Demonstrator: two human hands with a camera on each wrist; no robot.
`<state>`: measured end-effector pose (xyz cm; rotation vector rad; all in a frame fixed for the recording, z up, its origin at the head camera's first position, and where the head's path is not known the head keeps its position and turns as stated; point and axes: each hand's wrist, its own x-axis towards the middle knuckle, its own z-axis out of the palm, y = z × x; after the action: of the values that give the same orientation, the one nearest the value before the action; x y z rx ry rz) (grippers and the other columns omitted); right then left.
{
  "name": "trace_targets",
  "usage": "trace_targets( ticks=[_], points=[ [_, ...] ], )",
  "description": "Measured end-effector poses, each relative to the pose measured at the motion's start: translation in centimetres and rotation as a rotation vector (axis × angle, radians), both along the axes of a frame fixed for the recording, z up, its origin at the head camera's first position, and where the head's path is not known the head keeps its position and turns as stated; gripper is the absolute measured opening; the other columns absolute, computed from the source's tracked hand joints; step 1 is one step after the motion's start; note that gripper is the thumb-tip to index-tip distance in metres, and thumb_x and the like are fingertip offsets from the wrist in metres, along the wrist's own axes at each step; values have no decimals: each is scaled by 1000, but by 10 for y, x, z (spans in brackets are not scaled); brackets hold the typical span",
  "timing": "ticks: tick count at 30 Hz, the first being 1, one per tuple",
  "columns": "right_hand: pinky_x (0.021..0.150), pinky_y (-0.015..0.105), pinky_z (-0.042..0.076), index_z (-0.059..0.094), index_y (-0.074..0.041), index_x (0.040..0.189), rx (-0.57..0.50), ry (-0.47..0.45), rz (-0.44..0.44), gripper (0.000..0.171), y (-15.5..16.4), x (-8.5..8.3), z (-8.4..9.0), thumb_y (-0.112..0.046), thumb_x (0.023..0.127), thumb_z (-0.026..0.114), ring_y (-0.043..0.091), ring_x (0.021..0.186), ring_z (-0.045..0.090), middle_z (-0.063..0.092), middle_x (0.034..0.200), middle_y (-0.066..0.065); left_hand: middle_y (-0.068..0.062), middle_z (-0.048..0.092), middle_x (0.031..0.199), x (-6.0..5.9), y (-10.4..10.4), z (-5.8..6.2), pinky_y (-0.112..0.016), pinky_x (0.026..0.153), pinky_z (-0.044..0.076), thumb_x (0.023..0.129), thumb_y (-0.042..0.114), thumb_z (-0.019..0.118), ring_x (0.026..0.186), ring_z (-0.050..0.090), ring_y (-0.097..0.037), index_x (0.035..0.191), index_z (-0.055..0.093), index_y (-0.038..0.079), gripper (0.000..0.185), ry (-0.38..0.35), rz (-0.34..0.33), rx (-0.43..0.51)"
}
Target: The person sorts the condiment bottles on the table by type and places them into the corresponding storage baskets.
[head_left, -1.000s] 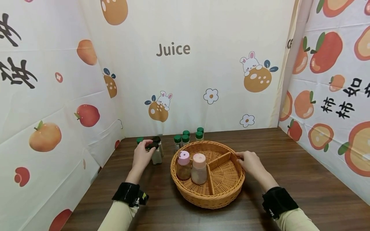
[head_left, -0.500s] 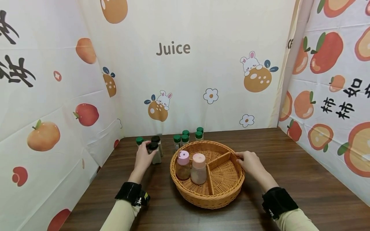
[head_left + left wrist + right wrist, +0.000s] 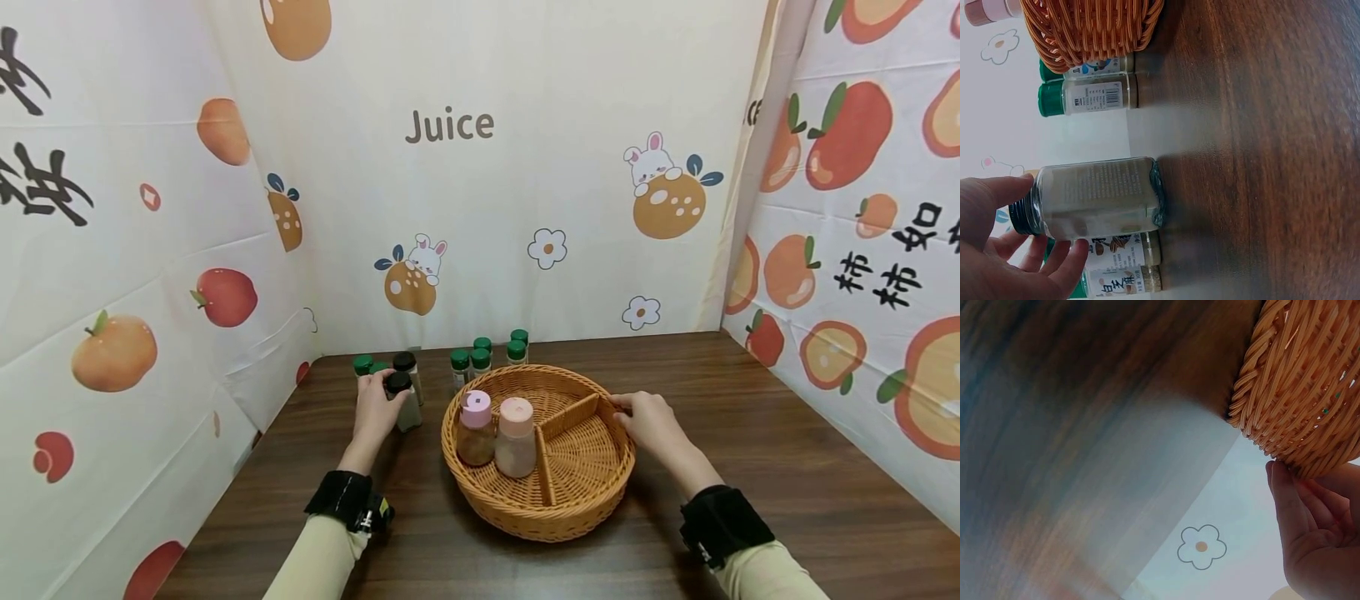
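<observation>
My left hand (image 3: 375,408) holds a glass spice jar (image 3: 1097,197) with a black lid, thumb on one side of the lid and fingers on the other. Pale contents fill the jar, which leans slightly in the head view. Another black-lidded jar (image 3: 407,375) stands just behind it, and green-capped spice bottles (image 3: 1119,250) are beside it. My right hand (image 3: 651,423) grips the right rim of a round wicker basket (image 3: 540,527). Inside its left compartment stand a pink-capped shaker jar (image 3: 476,437) and a peach-capped one (image 3: 516,446).
Several green-capped bottles (image 3: 460,367) stand behind the basket at its left. Wooden dividers (image 3: 572,417) split the basket into compartments. The dark wood table (image 3: 750,417) meets printed cloth walls (image 3: 585,167) at the back and both sides.
My left hand has settled lower around the black-lidded jar, which has shifted a little towards me and tilted. A green cap behind it now shows. The right hand and basket stay put.
</observation>
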<state>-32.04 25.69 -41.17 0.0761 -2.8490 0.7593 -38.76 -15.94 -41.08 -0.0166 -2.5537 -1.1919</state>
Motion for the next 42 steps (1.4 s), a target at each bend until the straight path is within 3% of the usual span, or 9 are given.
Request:
trace_targets(
  ticks=[9,22,26,33,37,42],
  points=[
    [51,25,41,66,3,127,-3,-19,-7,32,-1,0,0,-3,96,62,17,64,54,70,114,26,-28,54,132,3,-2,-1,-53,98,47,95,16,67,119,55,-41,137,46,-3,51,-14,-18,-4],
    [54,27,39,68,3,124,23,7,2,30,-1,2,-1,-3,94,63,20,68,55,70,115,27,-27,55,136,5,-3,8,-52,99,49,95,20,69,122,55,-40,137,48,-1,51,-31,-28,-18],
    [54,27,39,68,3,123,28,12,1,30,0,1,0,-3,94,64,21,70,56,70,116,27,-26,55,136,7,-2,21,-51,99,49,95,20,69,121,56,-38,138,49,-1,52,-11,-49,-21],
    [56,27,41,67,3,124,20,2,2,30,0,0,1,-3,95,63,22,74,58,69,117,28,-25,55,136,11,5,58,-49,93,51,96,21,67,119,56,-37,139,48,-1,52,3,-105,-62],
    [54,27,41,67,2,125,3,-4,-1,31,-1,1,1,-3,95,63,19,68,56,70,116,26,-25,53,139,12,9,79,-49,91,55,98,23,64,126,54,-39,140,47,1,51,-2,-162,-70],
    [54,26,41,67,2,126,1,-1,13,32,1,1,1,-3,94,64,17,65,55,70,116,27,-23,50,142,14,14,102,-52,98,53,99,23,63,131,51,-40,141,46,3,50,-19,-240,-53]
  ],
)
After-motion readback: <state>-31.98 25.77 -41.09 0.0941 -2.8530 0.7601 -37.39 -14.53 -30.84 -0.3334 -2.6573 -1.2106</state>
